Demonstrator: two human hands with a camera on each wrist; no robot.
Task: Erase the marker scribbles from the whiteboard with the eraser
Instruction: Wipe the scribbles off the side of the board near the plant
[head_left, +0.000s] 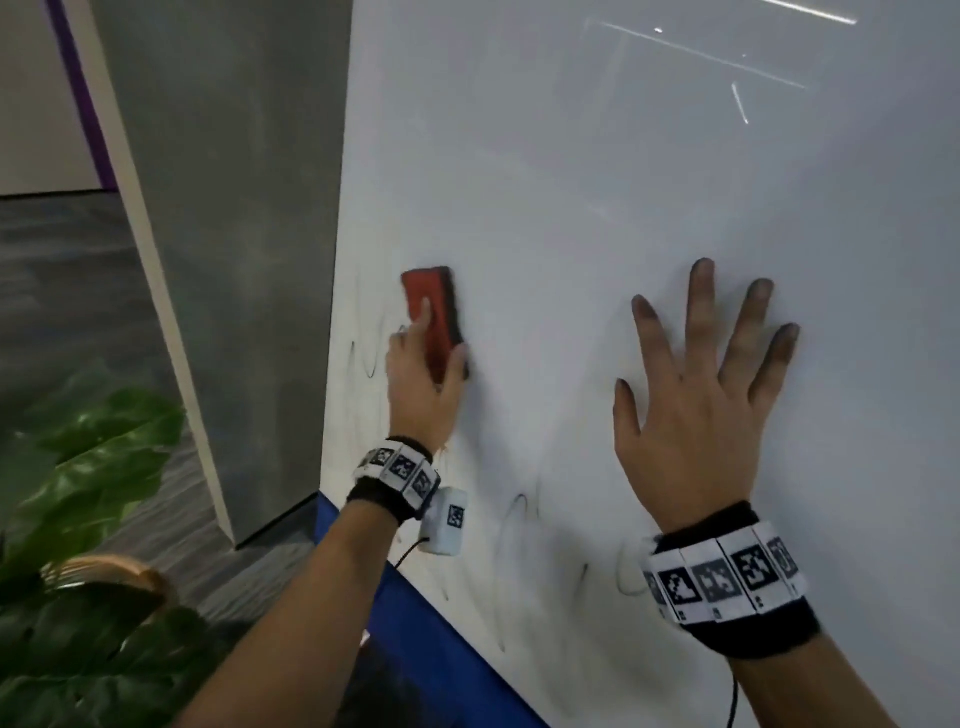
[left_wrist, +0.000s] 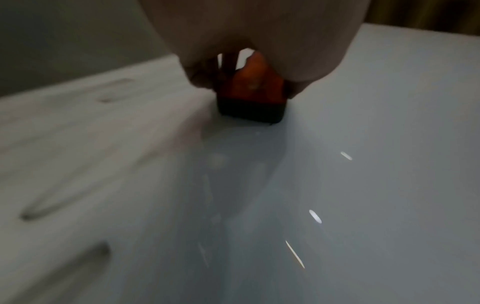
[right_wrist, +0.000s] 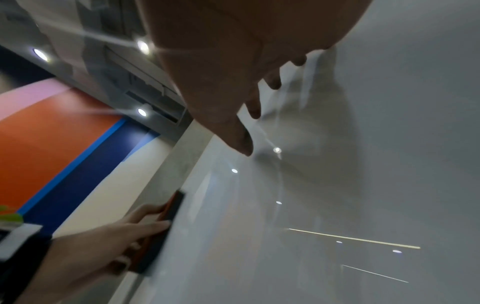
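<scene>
A large whiteboard (head_left: 597, 197) fills the head view. My left hand (head_left: 423, 374) grips a red eraser (head_left: 434, 312) with a dark felt face and presses it flat on the board near its left edge. In the left wrist view the eraser (left_wrist: 253, 98) sits felt-down under my fingers. Faint black scribbles (head_left: 371, 358) lie left of the eraser, and more scribbles (head_left: 514, 525) run along the lower board. My right hand (head_left: 701, 384) lies flat on the board with fingers spread, holding nothing. The right wrist view shows the right hand (right_wrist: 233, 82) from behind and the eraser (right_wrist: 166, 226).
A grey pillar (head_left: 228, 218) stands just left of the board. A blue strip (head_left: 426, 623) runs along the board's lower edge. A leafy green plant (head_left: 88, 519) in a round pot stands at the lower left on a grey floor (head_left: 62, 270).
</scene>
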